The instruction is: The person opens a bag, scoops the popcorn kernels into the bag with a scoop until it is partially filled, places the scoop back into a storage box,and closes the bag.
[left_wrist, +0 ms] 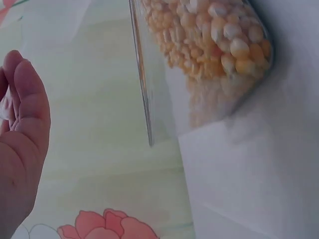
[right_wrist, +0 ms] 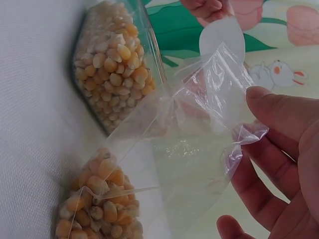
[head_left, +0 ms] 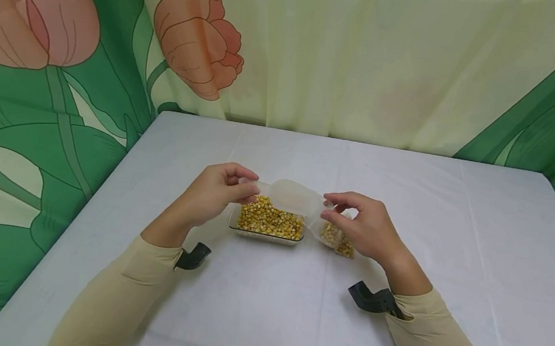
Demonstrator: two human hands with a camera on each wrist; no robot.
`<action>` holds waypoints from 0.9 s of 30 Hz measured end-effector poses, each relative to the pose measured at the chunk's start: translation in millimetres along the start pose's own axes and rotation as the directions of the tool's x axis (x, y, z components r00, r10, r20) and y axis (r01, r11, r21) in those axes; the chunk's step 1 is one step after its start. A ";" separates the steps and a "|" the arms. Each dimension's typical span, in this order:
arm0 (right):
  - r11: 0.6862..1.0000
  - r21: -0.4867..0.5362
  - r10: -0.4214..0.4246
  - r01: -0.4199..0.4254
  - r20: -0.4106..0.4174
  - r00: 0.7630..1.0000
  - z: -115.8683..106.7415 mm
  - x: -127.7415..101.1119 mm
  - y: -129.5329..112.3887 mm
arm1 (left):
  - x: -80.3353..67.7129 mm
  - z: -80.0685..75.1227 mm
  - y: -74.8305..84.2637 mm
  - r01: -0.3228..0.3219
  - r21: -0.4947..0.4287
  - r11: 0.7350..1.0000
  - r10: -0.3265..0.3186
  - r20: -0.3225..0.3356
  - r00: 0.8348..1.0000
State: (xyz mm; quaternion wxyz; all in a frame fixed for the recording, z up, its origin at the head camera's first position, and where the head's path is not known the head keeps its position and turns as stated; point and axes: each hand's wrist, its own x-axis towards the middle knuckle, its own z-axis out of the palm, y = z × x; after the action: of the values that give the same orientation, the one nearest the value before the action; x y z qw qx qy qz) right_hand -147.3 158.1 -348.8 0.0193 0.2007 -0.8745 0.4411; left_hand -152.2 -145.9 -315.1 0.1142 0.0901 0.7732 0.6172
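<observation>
My left hand (head_left: pixel 211 193) pinches the handle of a translucent white scoop (head_left: pixel 292 196). The scoop reaches over a rectangular glass container (head_left: pixel 264 236), which is filled with yellow corn kernels (head_left: pixel 272 221). On the right, my right hand (head_left: pixel 365 227) pinches the gathered upper edge of a clear plastic bag (right_wrist: pixel 184 154) between thumb and fingers. Corn kernels (right_wrist: pixel 102 201) lie in the bag's bottom, near the tabletop. The scoop's head overlaps the bag's mouth in the right wrist view. Only part of the left hand (left_wrist: pixel 25 114) shows in its own wrist view, beside the glass container (left_wrist: pixel 164 104).
A white cloth covers the table (head_left: pixel 268 307). Behind it hangs a pale curtain (head_left: pixel 345 61) printed with tulips and leaves. Black straps (head_left: pixel 193 256) sit at both wrists, below beige sleeves (head_left: pixel 117 297).
</observation>
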 end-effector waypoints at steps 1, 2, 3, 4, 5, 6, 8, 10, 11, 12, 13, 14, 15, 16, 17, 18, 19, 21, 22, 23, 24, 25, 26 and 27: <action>1.000 -0.003 0.000 0.000 0.000 1.000 -0.2 0.1 0.2 | -0.8 -2.8 -0.8 -0.003 0.006 1.000 0.003 -0.001 1.000; 1.000 -0.008 0.002 -0.002 0.000 1.000 -0.6 0.0 0.3 | -1.7 -5.7 -1.4 -0.005 0.014 1.000 0.005 -0.004 1.000; 1.000 -0.010 0.003 -0.003 0.000 1.000 -1.0 0.0 0.4 | -2.5 -8.5 -1.9 -0.006 0.017 1.000 0.006 -0.007 1.000; 1.000 -0.011 0.005 -0.005 0.001 1.000 -1.3 0.1 0.5 | -3.3 -11.4 -2.2 -0.005 0.018 1.000 0.006 -0.012 1.000; 1.000 -0.014 0.007 -0.007 0.002 1.000 -1.7 0.2 0.7 | -4.3 -14.3 -2.2 -0.002 0.024 1.000 0.002 -0.021 1.000; 1.000 -0.016 0.009 -0.009 0.003 1.000 -1.9 0.4 0.7 | -5.3 -17.2 -2.0 0.004 0.030 1.000 -0.003 -0.031 1.000; 1.000 -0.020 0.011 -0.011 0.007 1.000 -2.2 0.7 0.7 | -7.9 -23.4 -0.4 0.016 0.050 0.999 -0.014 -0.048 0.999; 1.000 -0.021 0.015 -0.015 0.012 1.000 -2.2 1.1 0.3 | -10.8 -30.8 1.7 0.037 0.092 0.995 -0.032 -0.059 0.998; 1.000 -0.022 0.015 -0.015 0.014 1.000 -2.1 1.2 0.1 | -12.3 -34.9 2.6 0.045 0.116 0.992 -0.038 -0.062 0.997; 1.000 -0.023 0.016 -0.016 0.015 1.000 -1.9 1.4 0.0 | -13.9 -39.6 3.1 0.051 0.137 0.989 -0.043 -0.062 0.997; 1.000 -0.023 0.016 -0.016 0.016 1.000 -1.7 1.5 -0.1 | -15.4 -44.4 3.6 0.055 0.155 0.986 -0.047 -0.059 0.997; 1.000 -0.024 0.018 -0.017 0.017 1.000 -1.6 1.6 -0.3 | -16.9 -49.3 4.0 0.062 0.171 0.983 -0.053 -0.058 0.997; 1.000 -0.025 0.018 -0.018 0.019 1.000 -1.4 1.7 -0.5 | -18.5 -54.0 4.4 0.069 0.185 0.980 -0.059 -0.057 0.997; 1.000 -0.026 0.018 -0.017 0.020 1.000 -1.2 1.9 -0.6 | -20.1 -58.6 4.7 0.072 0.196 0.978 -0.062 -0.056 0.996; 0.999 -0.028 0.016 -0.016 0.019 1.000 -1.1 2.1 -0.7 | -21.8 -62.5 5.3 0.070 0.206 0.976 -0.060 -0.056 0.997; 0.999 -0.029 0.017 -0.017 0.020 1.000 -1.0 2.2 -0.9 | -23.5 -66.1 5.9 0.074 0.213 0.974 -0.063 -0.055 0.996; 0.999 -0.030 0.017 -0.017 0.019 1.000 -1.0 2.3 -1.0 | -25.3 -69.0 6.9 0.077 0.221 0.972 -0.066 -0.055 0.996; 0.999 -0.030 0.015 -0.015 0.019 1.000 -0.9 2.3 -1.2 | -28.7 -73.8 8.4 0.086 0.244 0.966 -0.074 -0.058 0.996; 0.999 -0.030 0.015 -0.015 0.019 1.000 -0.7 2.3 -1.2 | -30.2 -75.7 8.9 0.090 0.259 0.962 -0.077 -0.059 0.995; 0.999 -0.029 0.016 -0.015 0.018 1.000 -0.6 2.3 -1.3 | -31.6 -77.4 9.5 0.095 0.275 0.957 -0.082 -0.060 0.995; 0.999 -0.028 0.015 -0.015 0.018 1.000 -0.4 2.3 -1.4 | -32.8 -78.7 9.8 0.098 0.290 0.952 -0.085 -0.059 0.995; 1.000 -0.028 0.015 -0.014 0.017 1.000 -0.2 2.2 -1.4 | -33.9 -80.0 10.1 0.101 0.308 0.946 -0.086 -0.061 0.994; 1.000 -0.027 0.015 -0.015 0.017 1.000 0.0 2.2 -1.6 | -34.8 -81.0 10.5 0.104 0.330 0.938 -0.087 -0.064 0.994; 1.000 -0.027 0.016 -0.016 0.017 1.000 0.2 2.2 -1.7 | -35.6 -81.7 10.9 0.106 0.351 0.930 -0.088 -0.067 0.994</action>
State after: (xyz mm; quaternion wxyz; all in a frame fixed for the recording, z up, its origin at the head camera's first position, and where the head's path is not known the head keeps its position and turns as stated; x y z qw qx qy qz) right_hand -148.6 156.3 -347.1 0.0110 0.1973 -0.8820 0.4278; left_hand -141.7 -229.8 -284.9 0.1069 0.0553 0.8778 0.4636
